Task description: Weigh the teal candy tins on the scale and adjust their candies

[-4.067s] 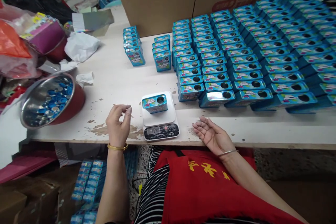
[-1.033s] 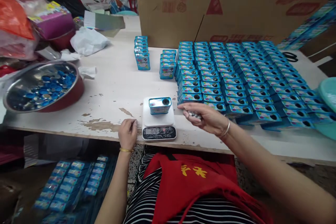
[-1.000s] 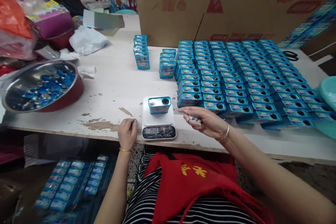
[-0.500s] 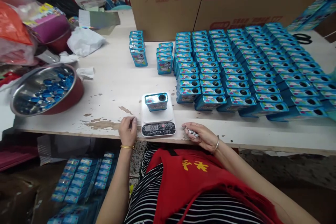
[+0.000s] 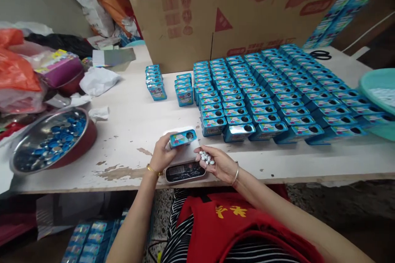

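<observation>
My left hand (image 5: pixel 162 155) is wrapped round the left end of a blue candy tin (image 5: pixel 179 139), whose top has a round dark hole at its right. The tin is tilted over the white digital scale (image 5: pixel 187 155); whether it still touches the plate I cannot tell. In the cupped fingers of my right hand (image 5: pixel 222 166) lies a small heap of white candies (image 5: pixel 205 158), just right of the tin and over the scale's edge. The scale's display (image 5: pixel 177 169) is too blurred to read.
Rows of blue tins (image 5: pixel 240 129) fill the right side, with two short rows (image 5: pixel 184 92) further left. A metal bowl (image 5: pixel 89 131) of blue caps stands at left. A turquoise basin (image 5: pixel 373 86) is far right. A cardboard box (image 5: pixel 191 49) stands behind.
My left hand has moved from beside the scale and taken hold of the tin on it. My right hand has come left towards the tin with the candies. The view has tilted up.
</observation>
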`<state>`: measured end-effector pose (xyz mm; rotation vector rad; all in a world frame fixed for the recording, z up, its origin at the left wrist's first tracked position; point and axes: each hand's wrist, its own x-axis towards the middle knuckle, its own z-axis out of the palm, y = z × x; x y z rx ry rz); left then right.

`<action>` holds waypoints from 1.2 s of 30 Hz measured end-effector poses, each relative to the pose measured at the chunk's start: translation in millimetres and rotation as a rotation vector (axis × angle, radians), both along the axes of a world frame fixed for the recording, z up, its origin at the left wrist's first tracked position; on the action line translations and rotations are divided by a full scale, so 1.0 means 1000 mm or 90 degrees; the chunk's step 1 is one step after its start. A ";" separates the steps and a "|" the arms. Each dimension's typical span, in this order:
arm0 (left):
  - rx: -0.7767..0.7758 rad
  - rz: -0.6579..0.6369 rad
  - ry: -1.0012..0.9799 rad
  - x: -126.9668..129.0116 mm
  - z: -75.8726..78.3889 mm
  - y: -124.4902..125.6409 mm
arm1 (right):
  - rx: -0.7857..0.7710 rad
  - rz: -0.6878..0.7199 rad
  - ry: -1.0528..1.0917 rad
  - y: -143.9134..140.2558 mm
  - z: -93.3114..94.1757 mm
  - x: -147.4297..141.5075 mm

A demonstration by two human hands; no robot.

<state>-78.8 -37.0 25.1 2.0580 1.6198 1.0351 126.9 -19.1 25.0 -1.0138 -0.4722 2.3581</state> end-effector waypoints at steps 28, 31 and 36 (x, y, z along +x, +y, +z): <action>0.037 0.045 0.034 0.012 -0.006 -0.009 | 0.262 -0.021 -0.073 0.027 0.046 -0.005; 0.000 0.057 -0.058 0.022 -0.007 -0.013 | 0.275 0.027 -0.101 0.032 0.052 -0.006; -0.059 0.070 -0.169 0.025 -0.007 -0.009 | 0.266 -0.031 -0.063 0.036 0.056 0.002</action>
